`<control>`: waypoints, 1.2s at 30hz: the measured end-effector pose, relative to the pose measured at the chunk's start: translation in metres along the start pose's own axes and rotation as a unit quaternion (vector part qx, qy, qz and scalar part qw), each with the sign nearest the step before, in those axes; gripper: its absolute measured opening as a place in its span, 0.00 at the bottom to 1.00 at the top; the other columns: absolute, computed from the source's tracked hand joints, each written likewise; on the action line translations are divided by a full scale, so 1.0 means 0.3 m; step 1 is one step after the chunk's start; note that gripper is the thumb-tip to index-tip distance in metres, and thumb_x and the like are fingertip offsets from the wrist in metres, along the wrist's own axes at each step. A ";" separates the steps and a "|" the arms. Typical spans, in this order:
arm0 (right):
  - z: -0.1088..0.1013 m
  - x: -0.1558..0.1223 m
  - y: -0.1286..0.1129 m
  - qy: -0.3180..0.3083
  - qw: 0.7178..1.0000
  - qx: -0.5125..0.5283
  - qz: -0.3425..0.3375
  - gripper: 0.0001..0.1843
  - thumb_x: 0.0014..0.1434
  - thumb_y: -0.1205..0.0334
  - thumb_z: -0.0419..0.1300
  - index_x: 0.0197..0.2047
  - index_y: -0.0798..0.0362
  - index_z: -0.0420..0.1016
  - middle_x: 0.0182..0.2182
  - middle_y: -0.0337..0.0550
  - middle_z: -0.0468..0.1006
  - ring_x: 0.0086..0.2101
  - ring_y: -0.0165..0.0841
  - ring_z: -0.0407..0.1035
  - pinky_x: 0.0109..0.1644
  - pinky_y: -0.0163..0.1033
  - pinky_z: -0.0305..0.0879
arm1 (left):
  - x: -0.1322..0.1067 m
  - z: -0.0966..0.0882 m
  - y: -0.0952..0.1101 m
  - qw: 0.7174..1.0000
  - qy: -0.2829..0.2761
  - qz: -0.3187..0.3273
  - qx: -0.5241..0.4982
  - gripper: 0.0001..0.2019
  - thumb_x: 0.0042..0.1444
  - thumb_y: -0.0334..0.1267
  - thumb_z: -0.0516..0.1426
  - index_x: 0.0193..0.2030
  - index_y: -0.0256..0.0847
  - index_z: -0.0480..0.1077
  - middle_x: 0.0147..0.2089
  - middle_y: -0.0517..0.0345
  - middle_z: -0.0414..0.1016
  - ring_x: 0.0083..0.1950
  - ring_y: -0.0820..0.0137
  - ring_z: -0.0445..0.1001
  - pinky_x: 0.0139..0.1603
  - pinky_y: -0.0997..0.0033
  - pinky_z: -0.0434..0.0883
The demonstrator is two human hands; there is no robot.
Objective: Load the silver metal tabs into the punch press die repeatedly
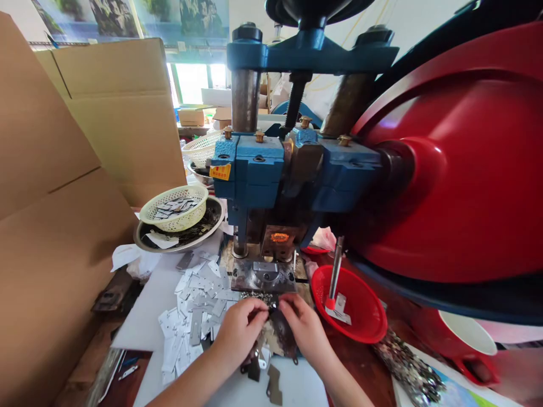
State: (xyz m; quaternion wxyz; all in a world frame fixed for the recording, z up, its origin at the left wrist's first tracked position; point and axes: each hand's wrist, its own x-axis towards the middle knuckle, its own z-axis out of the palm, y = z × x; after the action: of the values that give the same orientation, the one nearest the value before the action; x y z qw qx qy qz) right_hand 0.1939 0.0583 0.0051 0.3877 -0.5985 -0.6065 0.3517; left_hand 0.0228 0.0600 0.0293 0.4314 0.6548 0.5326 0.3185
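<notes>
My left hand [240,330] and my right hand [302,327] meet just in front of the die block [265,275] of a blue press [258,175]. The fingertips of both are drawn together in a pinch. Something small and dark shows between them, too little of it to name. Around the fingers lie tiny shiny metal scraps [257,297]. Left of my left hand spreads a pile of flat grey metal plates [195,311] with small holes. Below my hands, a darker notched metal plate [274,384] rests on the white sheet [237,393].
To the right stand a red plastic basket [367,319] holding a metal rod [336,268] and the large red flywheel [475,164]. On the left, a cream basket [190,217] of plates sits in a metal pan [214,226], beside cardboard [123,124]. Metal scrap [409,367] lies lower right.
</notes>
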 end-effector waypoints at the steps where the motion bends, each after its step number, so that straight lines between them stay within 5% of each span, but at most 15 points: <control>1: -0.010 0.014 0.005 0.029 0.996 -0.073 -0.034 0.13 0.60 0.55 0.51 0.40 0.52 0.72 0.36 0.46 0.76 0.40 0.39 0.69 0.46 0.45 0.65 | 0.001 -0.003 -0.003 1.000 0.009 -0.001 -0.003 0.07 0.56 0.36 0.53 0.36 0.44 0.73 0.36 0.60 0.77 0.38 0.68 0.74 0.42 0.68 0.69; 4: -0.035 0.051 0.026 0.063 0.953 -0.275 -0.113 0.13 0.61 0.60 0.50 0.44 0.49 0.74 0.39 0.47 0.75 0.43 0.42 0.66 0.49 0.48 0.63 | 0.003 -0.014 -0.019 1.000 0.022 0.011 -0.004 0.08 0.56 0.36 0.52 0.38 0.44 0.73 0.38 0.59 0.76 0.40 0.67 0.74 0.44 0.67 0.69; 7: -0.039 0.068 0.054 0.064 0.923 -0.348 -0.148 0.13 0.62 0.61 0.50 0.42 0.50 0.75 0.38 0.46 0.75 0.41 0.40 0.67 0.46 0.45 0.65 | 0.004 -0.019 -0.036 0.999 0.039 0.012 -0.011 0.09 0.57 0.37 0.52 0.40 0.44 0.73 0.40 0.57 0.75 0.42 0.67 0.74 0.45 0.67 0.70; 15: -0.047 0.072 0.077 0.077 0.924 -0.320 -0.195 0.12 0.63 0.62 0.49 0.36 0.51 0.74 0.36 0.45 0.75 0.39 0.37 0.67 0.45 0.44 0.64 | 0.031 -0.034 -0.047 0.998 0.063 0.014 -0.017 0.11 0.55 0.37 0.53 0.42 0.44 0.73 0.42 0.56 0.75 0.43 0.66 0.74 0.47 0.65 0.71; 21: -0.024 0.181 -0.015 0.144 0.946 -0.213 -0.198 0.12 0.62 0.59 0.50 0.35 0.51 0.74 0.34 0.45 0.74 0.36 0.37 0.67 0.43 0.44 0.64 | 0.090 -0.085 -0.029 0.996 0.084 0.022 -0.016 0.09 0.55 0.37 0.54 0.40 0.42 0.74 0.40 0.55 0.76 0.41 0.66 0.74 0.45 0.65 0.71; 27: 0.033 0.249 -0.098 0.142 0.928 -0.292 -0.184 0.12 0.59 0.60 0.54 0.31 0.50 0.77 0.35 0.46 0.73 0.39 0.39 0.65 0.44 0.44 0.62 | 0.139 -0.116 0.006 0.995 0.095 0.029 -0.026 0.09 0.54 0.36 0.54 0.40 0.41 0.74 0.40 0.55 0.77 0.41 0.66 0.75 0.46 0.65 0.71; 33: 0.005 0.178 -0.098 0.108 0.889 -0.356 -0.266 0.12 0.60 0.56 0.55 0.45 0.44 0.76 0.42 0.44 0.74 0.47 0.40 0.63 0.59 0.53 0.51 | 0.178 -0.124 0.011 0.993 0.108 0.023 -0.033 0.09 0.53 0.36 0.55 0.39 0.39 0.74 0.38 0.55 0.77 0.40 0.67 0.74 0.44 0.66 0.71; 36: -0.003 0.166 -0.066 0.099 0.892 -0.346 -0.273 0.16 0.60 0.53 0.54 0.50 0.44 0.74 0.46 0.45 0.73 0.51 0.42 0.62 0.59 0.55 0.53 | 0.206 -0.116 0.026 0.993 0.110 0.032 -0.013 0.08 0.54 0.36 0.55 0.39 0.40 0.74 0.38 0.57 0.77 0.39 0.68 0.74 0.43 0.67 0.70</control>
State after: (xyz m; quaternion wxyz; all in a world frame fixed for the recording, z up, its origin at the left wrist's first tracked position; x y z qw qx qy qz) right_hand 0.1865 0.1073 0.0256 0.2951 -0.5374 -0.7877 -0.0607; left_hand 0.0098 0.1274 0.0487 0.3683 0.6272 0.5510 0.4091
